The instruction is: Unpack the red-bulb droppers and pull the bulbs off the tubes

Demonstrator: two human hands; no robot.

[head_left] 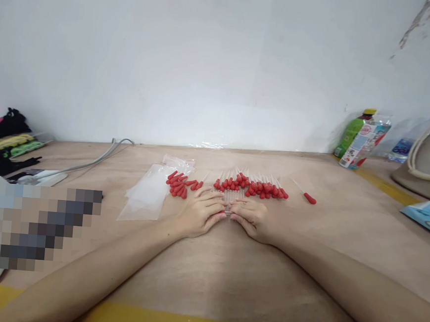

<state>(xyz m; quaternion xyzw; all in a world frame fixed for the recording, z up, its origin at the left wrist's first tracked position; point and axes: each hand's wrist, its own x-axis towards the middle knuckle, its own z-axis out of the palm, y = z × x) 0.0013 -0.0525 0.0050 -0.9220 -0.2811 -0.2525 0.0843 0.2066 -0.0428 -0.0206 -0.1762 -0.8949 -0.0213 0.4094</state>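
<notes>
My left hand (200, 213) and my right hand (250, 217) lie close together on the brown table (221, 275), fingers curled round a small bunch of clear glass tubes (232, 198) held between them. Just beyond lies a row of droppers with red rubber bulbs (252, 186). A smaller heap of loose red bulbs (181, 184) sits to the left of it. One dropper (306, 195) lies apart at the right. Clear plastic bags (148, 193) lie left of my left hand.
Bottles (361, 138) lean on the white wall at the back right, beside a beige hat (429, 160) and a blue packet (428, 213). Grey cables (88, 163), white devices and dark items crowd the left edge.
</notes>
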